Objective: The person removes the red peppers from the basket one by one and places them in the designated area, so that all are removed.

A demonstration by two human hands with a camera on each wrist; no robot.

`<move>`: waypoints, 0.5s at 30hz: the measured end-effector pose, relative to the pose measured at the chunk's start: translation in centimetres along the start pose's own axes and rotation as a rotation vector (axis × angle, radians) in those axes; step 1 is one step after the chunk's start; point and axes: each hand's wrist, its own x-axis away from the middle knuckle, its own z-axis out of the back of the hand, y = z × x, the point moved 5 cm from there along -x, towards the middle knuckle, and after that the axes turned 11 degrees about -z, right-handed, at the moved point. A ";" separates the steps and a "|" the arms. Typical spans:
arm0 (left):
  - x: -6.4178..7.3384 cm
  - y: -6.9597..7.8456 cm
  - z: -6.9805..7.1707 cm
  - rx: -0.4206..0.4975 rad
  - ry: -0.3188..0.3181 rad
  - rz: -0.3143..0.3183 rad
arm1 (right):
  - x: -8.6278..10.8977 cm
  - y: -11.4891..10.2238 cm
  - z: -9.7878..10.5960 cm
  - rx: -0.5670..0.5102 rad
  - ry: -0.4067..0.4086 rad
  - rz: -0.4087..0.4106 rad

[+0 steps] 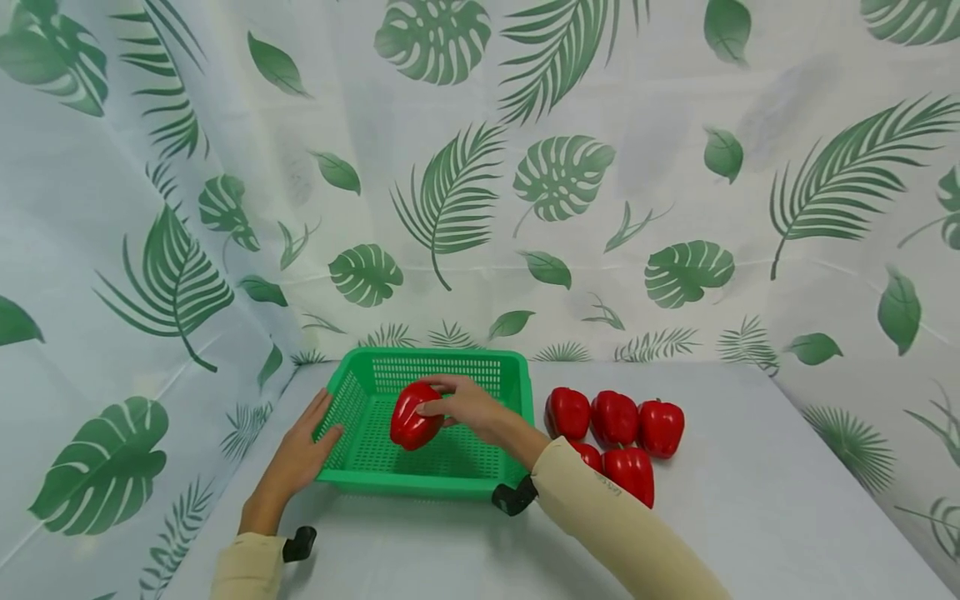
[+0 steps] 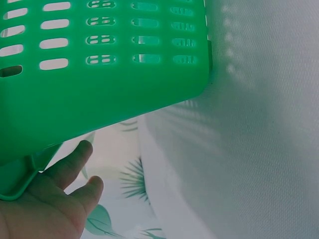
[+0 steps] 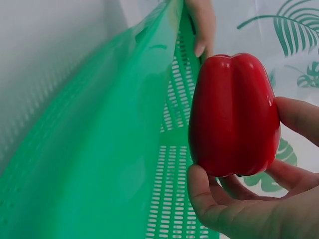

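A glossy red bell pepper (image 1: pixel 416 416) is in my right hand (image 1: pixel 468 406), held over the inside of a green plastic basket (image 1: pixel 427 481). In the right wrist view the thumb and fingers of my right hand (image 3: pixel 259 209) grip the pepper (image 3: pixel 234 114) by its sides and lower end. My left hand (image 1: pixel 296 454) rests at the basket's left rim, its fingers fairly straight and the thumb reaching toward the inside. From the left wrist, the left hand (image 2: pixel 55 199) shows beside the rim, under the slotted wall of the basket (image 2: pixel 109 89).
Several more red bell peppers (image 1: pixel 615 418) stand close together on the white table (image 1: pixel 750 500), right of the basket; my right forearm partly covers the nearest ones. A leaf-patterned curtain (image 1: pixel 465 317) hangs behind the table and along its left side.
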 end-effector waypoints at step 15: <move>0.0 0.0 0.0 0.001 -0.007 0.008 | 1.9 0.1 3.1 -0.014 0.024 0.001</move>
